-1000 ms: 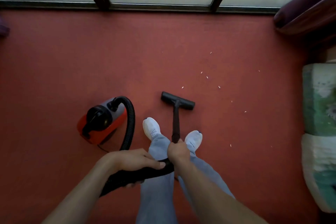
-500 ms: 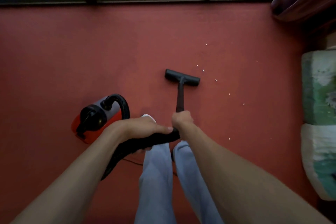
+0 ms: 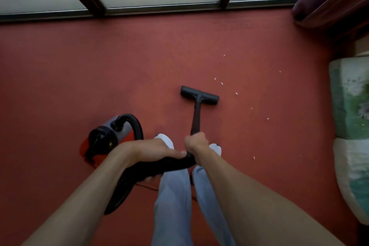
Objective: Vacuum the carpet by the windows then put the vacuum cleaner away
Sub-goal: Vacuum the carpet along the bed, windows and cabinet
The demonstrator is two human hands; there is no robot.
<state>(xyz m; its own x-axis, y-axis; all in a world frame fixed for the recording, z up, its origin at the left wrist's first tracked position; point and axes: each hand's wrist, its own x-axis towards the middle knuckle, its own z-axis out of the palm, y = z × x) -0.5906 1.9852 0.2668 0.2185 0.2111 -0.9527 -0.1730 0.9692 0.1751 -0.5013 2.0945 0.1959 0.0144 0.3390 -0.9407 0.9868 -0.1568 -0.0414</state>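
A red and black canister vacuum cleaner (image 3: pixel 103 142) sits on the red carpet (image 3: pixel 79 78) to my left. Its ribbed black hose (image 3: pixel 137 126) loops up from the canister and runs under my left hand (image 3: pixel 153 151), which grips it. My right hand (image 3: pixel 196 145) grips the lower end of the dark wand (image 3: pixel 196 118). The black floor nozzle (image 3: pixel 199 95) lies flat on the carpet ahead of my feet. Several small white scraps (image 3: pixel 236 93) are scattered on the carpet to the right of the nozzle.
Floor-level windows with dark frames (image 3: pixel 159 6) run along the far edge of the carpet. A dark wooden piece of furniture (image 3: pixel 331 4) fills the far right corner. Green and white cushions (image 3: pixel 351 118) line the right side. A thin cord (image 3: pixel 145 186) trails behind the canister.
The nozzle went forward over the carpet towards the scraps as both arms reached out, and now sits slightly nearer me again. Both hands keep their hold. The camera view shifted up and down.
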